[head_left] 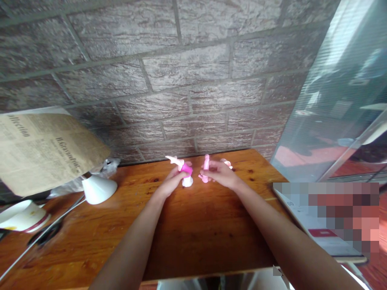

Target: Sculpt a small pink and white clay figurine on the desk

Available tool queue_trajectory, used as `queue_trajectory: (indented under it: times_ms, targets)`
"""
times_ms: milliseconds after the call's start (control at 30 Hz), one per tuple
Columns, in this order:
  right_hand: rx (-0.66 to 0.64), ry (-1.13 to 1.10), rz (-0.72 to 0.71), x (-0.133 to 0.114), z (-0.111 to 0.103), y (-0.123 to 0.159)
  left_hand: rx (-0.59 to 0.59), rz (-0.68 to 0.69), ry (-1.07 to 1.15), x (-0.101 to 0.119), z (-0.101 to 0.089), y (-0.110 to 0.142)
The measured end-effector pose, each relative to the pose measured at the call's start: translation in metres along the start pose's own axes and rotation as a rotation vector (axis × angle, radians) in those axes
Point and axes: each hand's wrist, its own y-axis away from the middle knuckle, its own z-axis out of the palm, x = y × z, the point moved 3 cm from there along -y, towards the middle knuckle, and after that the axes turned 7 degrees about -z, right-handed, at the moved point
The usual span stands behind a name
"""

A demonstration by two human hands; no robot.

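My left hand point(177, 178) is closed round a small toy piece point(187, 168), bright magenta in the middle, with a pale pointed part sticking out to the upper left and a white rounded end below. Between the fingers of my right hand point(222, 173) is an upright, slim light-pink toy piece point(206, 163) with a small side bump near its lower end. The two pieces are apart, just above or on the wooden table point(208, 225). A small pale pink thing point(227, 163) lies behind my right hand, partly hidden. I cannot make out exactly what the pieces are.
A lamp with a newspaper-print shade point(51, 149) and white base point(99, 189) stands at the left. Near it are a white paper cup point(22, 215) and a dark coiled item point(45, 233). A brick wall point(187, 80) backs the table; glass point(329, 121) is at the right.
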Motion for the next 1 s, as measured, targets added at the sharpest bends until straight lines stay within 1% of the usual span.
queue_trajectory:
  times_ms: [100,200,333,433,533,567,633,667,733,833,900,1000]
  targets:
    - [-0.008,0.026,0.006,0.001,0.000,0.000,-0.085,-0.006,0.036,-0.004,-0.004,-0.002]
    - [-0.020,0.028,0.009,0.001,0.000,0.002,-0.101,-0.022,0.093,-0.002,-0.004,-0.001]
    - [-0.042,0.034,-0.010,0.000,0.000,0.002,-0.020,0.012,0.063,0.007,0.002,0.003]
    - [-0.013,0.007,-0.035,-0.001,0.000,0.001,0.032,0.057,0.002,0.010,0.010,0.004]
    - [0.022,-0.007,-0.060,-0.004,0.000,0.001,0.073,0.113,-0.015,0.009,0.016,0.004]
    - [0.038,0.028,-0.075,-0.005,0.000,0.001,0.084,0.122,-0.014,0.008,0.017,0.003]
    - [0.063,0.176,-0.105,-0.008,-0.001,0.003,0.100,0.120,-0.010,0.007,0.019,0.003]
    - [0.054,0.264,-0.116,-0.009,-0.001,0.004,0.103,0.114,-0.009,0.007,0.020,0.003]
    - [-0.009,0.397,-0.113,-0.010,0.002,0.007,0.109,0.112,-0.014,0.008,0.020,0.004]
    - [-0.119,0.471,-0.081,-0.010,0.009,0.011,0.120,0.132,-0.031,0.010,0.020,0.005]
    - [-0.131,0.513,-0.083,-0.011,0.013,0.013,0.118,0.143,-0.043,0.011,0.020,0.005]
    - [-0.111,0.628,-0.107,-0.016,0.015,0.014,0.119,0.161,-0.057,0.011,0.021,0.005]
